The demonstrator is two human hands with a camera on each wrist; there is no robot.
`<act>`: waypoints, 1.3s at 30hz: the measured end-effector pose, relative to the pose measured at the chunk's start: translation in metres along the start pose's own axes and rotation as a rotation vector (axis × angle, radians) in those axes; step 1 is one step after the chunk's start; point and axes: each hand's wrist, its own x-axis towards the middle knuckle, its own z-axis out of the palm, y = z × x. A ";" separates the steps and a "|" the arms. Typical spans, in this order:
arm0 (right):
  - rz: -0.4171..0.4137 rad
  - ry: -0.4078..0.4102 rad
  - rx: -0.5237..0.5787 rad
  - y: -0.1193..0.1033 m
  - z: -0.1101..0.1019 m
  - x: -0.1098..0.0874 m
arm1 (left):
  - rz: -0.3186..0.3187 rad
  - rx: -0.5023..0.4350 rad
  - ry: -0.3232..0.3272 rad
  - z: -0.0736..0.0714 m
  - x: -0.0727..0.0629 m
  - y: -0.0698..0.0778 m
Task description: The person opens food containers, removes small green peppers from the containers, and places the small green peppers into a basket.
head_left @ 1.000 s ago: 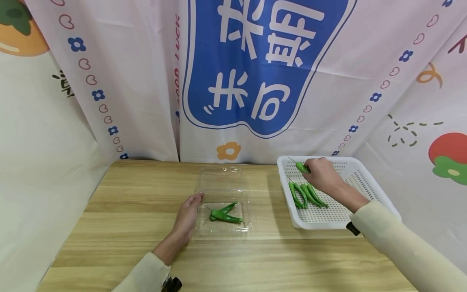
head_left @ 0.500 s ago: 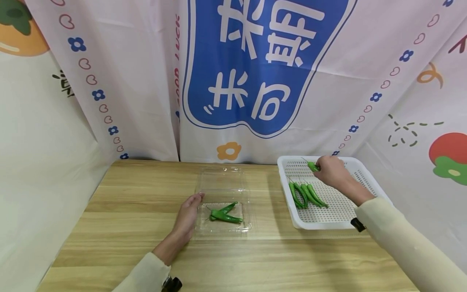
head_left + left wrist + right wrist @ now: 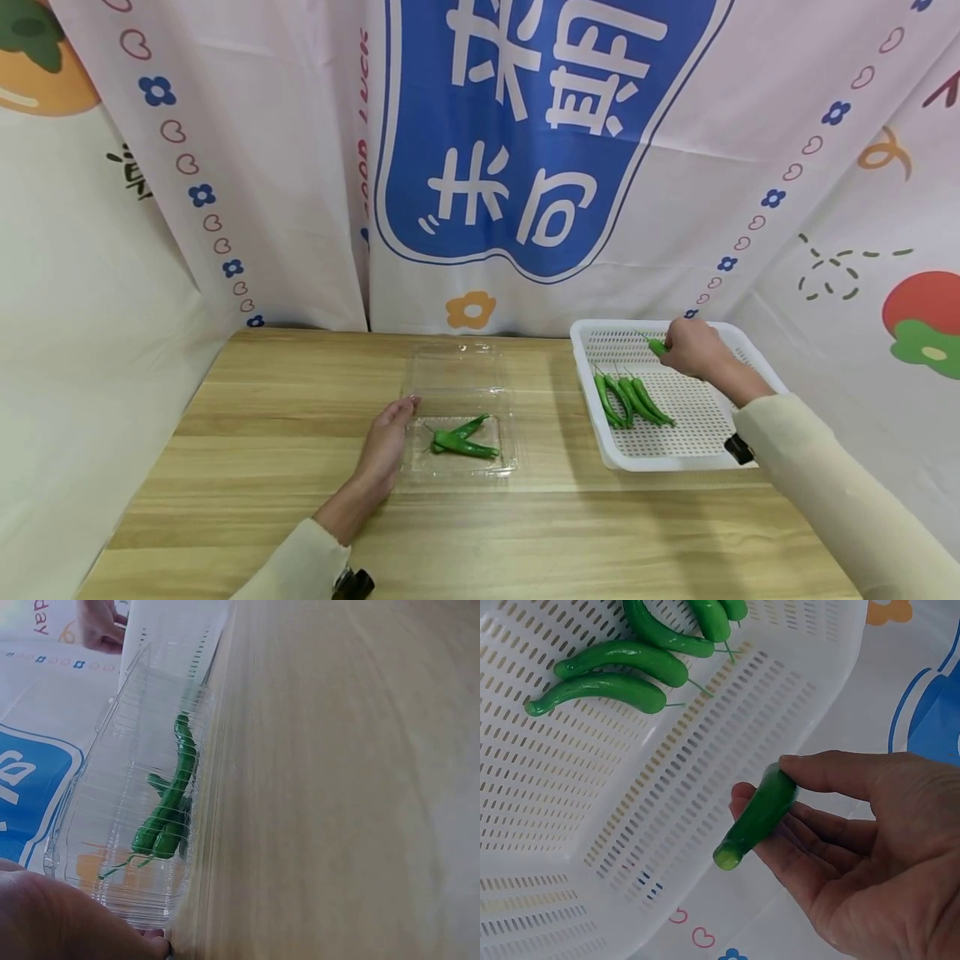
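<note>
My right hand (image 3: 693, 348) pinches a green chili pepper (image 3: 761, 814) between thumb and fingers, over the far side of a white perforated basket (image 3: 667, 463). The pepper's stem points away to the left in the head view. Several more green chilies (image 3: 628, 402) lie side by side at the basket's left. On the table, my left hand (image 3: 386, 442) holds the left edge of a clear plastic clamshell box (image 3: 507, 458), fingertips near its hinge. The box's lid (image 3: 455, 367) is folded back. Crossed green chilies (image 3: 172, 799) lie in its base.
The wooden table (image 3: 285, 400) carries the box at its middle and the basket at back right. A printed white curtain (image 3: 300, 167) hangs along the back edge, with more cloth (image 3: 847, 350) at the right side.
My right hand has moved to the right over the basket, carrying the chili pepper with it. The left hand, the box and the other chilies have stayed in place.
</note>
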 end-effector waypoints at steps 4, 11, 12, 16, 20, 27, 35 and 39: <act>0.021 -0.068 -0.004 0.006 -0.001 0.005 | 0.002 0.000 -0.004 0.000 0.000 0.001; 0.057 -0.170 -0.026 0.017 0.002 0.013 | 0.005 -0.003 -0.008 0.000 0.000 0.000; 0.063 -0.187 -0.024 0.018 0.002 0.013 | 0.005 -0.005 -0.008 0.000 0.000 0.000; 0.104 -0.260 0.015 0.019 0.002 0.014 | 0.005 -0.006 -0.005 0.000 0.000 -0.001; 0.131 -0.293 0.043 0.023 0.005 0.017 | 0.003 -0.004 -0.003 -0.001 0.000 0.000; 0.203 -0.361 0.101 0.029 0.016 0.023 | 0.010 0.000 0.003 0.000 0.000 -0.001; 0.212 -0.403 0.112 0.037 0.028 0.032 | 0.012 -0.007 -0.004 0.001 0.000 -0.001; 0.203 -0.395 0.095 0.038 0.034 0.036 | 0.011 -0.008 -0.004 0.000 0.000 -0.001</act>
